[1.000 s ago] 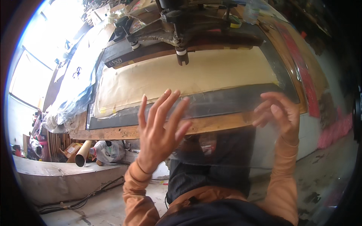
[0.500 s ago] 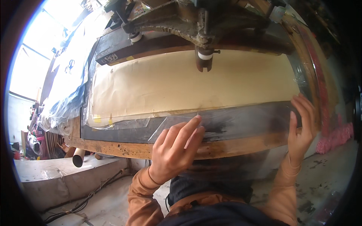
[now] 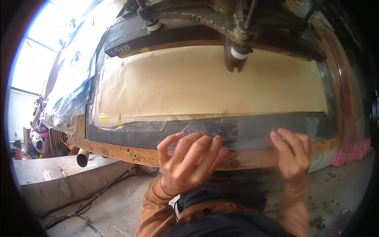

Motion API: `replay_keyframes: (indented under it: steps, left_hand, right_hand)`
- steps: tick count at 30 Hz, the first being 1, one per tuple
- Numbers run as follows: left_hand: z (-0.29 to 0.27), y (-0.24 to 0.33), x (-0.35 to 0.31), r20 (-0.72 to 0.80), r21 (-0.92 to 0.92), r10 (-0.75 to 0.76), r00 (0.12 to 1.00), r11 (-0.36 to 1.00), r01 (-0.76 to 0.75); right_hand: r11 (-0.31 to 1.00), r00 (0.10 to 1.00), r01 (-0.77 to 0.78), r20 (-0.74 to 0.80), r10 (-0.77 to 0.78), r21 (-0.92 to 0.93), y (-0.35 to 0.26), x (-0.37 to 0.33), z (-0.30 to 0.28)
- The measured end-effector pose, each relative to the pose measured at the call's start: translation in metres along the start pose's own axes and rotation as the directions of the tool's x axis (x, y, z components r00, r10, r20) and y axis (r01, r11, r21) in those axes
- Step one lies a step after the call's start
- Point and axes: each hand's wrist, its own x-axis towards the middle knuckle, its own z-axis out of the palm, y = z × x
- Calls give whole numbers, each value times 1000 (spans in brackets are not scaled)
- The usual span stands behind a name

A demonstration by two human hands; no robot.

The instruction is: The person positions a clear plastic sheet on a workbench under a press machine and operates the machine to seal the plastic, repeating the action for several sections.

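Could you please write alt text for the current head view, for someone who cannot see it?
A person's left hand and right hand, both curled, are at the front edge of a wooden table, with what looks like clear film between them. Beyond, a cream sheet lies on a dark board, with a metal frame above.

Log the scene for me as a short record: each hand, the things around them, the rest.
Left hand: fingers curled, over the front of the dark board; grip unclear
Right hand: fingers bent, near the board's front, apart from the left; grip unclear
Between hands: hazy, apparently clear film
Behind hands: pale yellow sheet
Overhead: metal frame
Rest: hollow tube at left, pink bundle at right
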Motion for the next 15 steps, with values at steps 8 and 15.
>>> replay_keyframes:
  steps: [8,15]
  left_hand:
    - [2,-4,-51,-28,-11,-99,995,995,98]
    - [9,-4,-52,-104,-4,-116,988,993,116]
  right_hand:
    - [996,996,-8,90,16,-88,0,-2,-6]
    - [994,996,-43,-85,35,-102,5,-25,-2]
